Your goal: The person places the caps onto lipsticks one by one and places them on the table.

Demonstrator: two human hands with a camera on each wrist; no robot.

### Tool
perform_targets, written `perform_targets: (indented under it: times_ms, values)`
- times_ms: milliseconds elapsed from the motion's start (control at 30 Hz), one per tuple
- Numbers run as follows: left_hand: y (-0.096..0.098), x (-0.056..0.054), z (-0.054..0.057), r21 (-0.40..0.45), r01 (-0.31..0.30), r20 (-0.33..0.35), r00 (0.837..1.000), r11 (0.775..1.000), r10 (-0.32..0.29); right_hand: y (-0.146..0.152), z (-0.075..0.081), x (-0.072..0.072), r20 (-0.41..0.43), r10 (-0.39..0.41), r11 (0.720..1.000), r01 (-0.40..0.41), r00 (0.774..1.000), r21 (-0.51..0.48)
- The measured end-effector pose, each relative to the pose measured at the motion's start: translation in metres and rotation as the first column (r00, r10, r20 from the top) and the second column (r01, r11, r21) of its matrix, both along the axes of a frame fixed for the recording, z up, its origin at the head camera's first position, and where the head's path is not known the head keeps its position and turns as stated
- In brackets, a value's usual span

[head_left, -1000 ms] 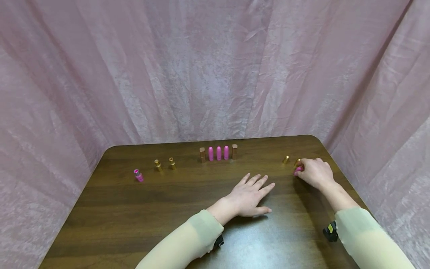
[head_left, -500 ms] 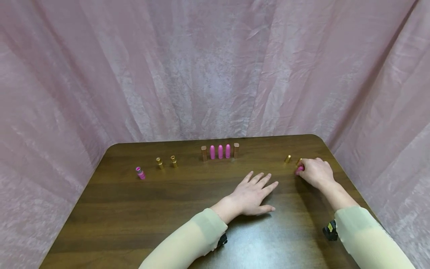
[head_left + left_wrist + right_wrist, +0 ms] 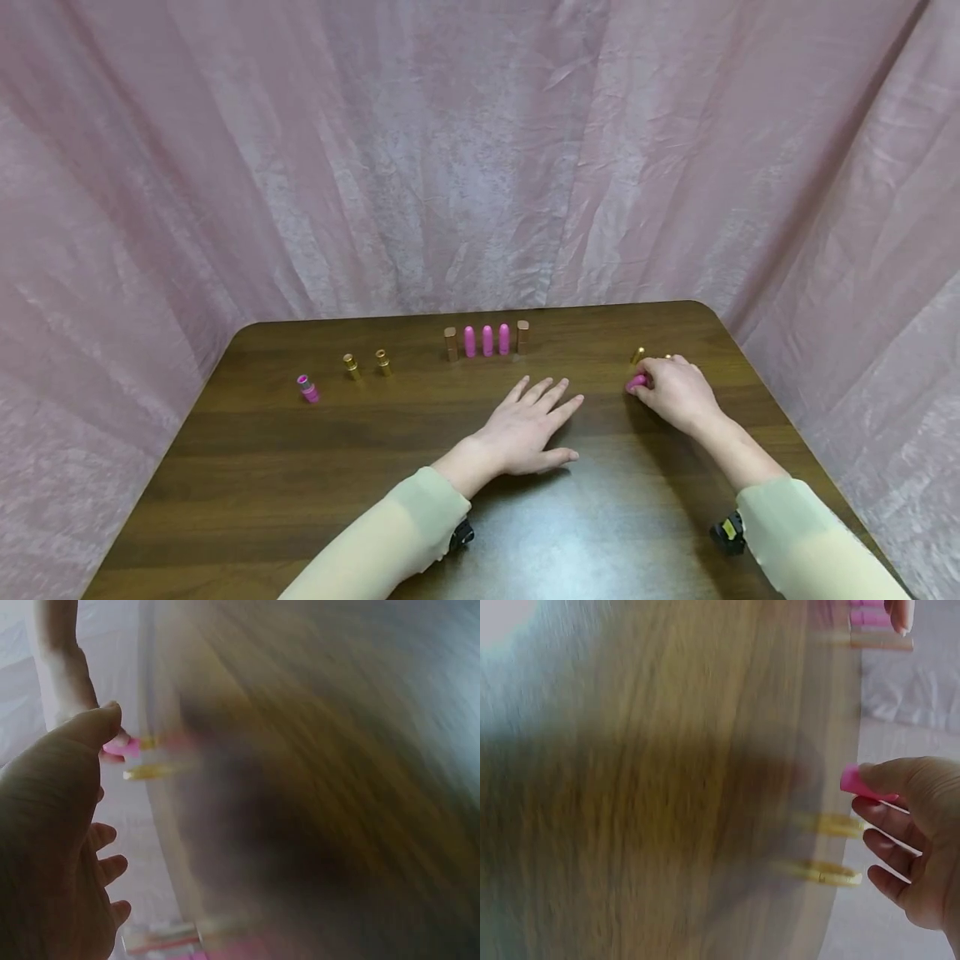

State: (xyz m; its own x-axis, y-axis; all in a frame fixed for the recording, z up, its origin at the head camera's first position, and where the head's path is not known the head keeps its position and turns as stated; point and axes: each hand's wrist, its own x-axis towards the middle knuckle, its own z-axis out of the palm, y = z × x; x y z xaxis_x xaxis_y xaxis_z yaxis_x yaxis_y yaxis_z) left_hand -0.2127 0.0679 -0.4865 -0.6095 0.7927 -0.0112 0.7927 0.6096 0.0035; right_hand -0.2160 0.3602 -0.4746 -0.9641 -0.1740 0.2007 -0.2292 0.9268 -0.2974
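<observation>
In the head view my right hand (image 3: 673,392) pinches a pink lipstick cap (image 3: 637,382) between thumb and fingers, low over the right side of the table. The right wrist view shows the same cap (image 3: 850,780) at the thumb tip, with the other fingers curved loosely below it. Just behind that hand stand two gold caps; one gold cap (image 3: 638,354) shows in the head view, the other is nearly hidden by the knuckles. My left hand (image 3: 517,429) holds nothing, palm down with fingers spread, close over the middle of the table.
At the back centre, several pink lipsticks (image 3: 487,341) stand in a row between two brown square-sided lipsticks (image 3: 451,344). To the left are two uncapped gold lipstick bases (image 3: 352,367) and a pink base (image 3: 307,389). Pink curtains (image 3: 465,167) hang behind the wooden table (image 3: 225,467).
My right hand has moved left with the pink cap, from beside the right gold cap to in front of the left one. My left hand has shifted left, fingers still spread.
</observation>
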Motion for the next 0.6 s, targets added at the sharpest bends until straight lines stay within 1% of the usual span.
perform_targets:
  times_ms: [133, 267, 433, 600]
  values:
    - [-0.024, -0.003, 0.003, 0.019, -0.029, 0.014, 0.999, 0.999, 0.029, -0.018, -0.002, 0.001, -0.03, 0.063, 0.997, -0.065, 0.998, -0.052]
    - [-0.052, -0.003, 0.007, 0.04, -0.056, 0.026, 0.998, 0.998, 0.055, -0.035, -0.003, 0.003, -0.044, 0.102, 0.99, -0.106, 0.994, -0.09]
    - [-0.093, -0.001, 0.012, 0.067, -0.094, 0.009, 0.996, 0.993, 0.094, -0.054, -0.003, 0.006, -0.065, 0.118, 0.986, -0.125, 0.991, -0.109]
    - [-0.129, 0.001, 0.017, 0.095, -0.129, -0.01, 0.991, 0.987, 0.131, -0.071, -0.003, 0.009, -0.054, 0.122, 0.982, -0.129, 0.991, -0.137]
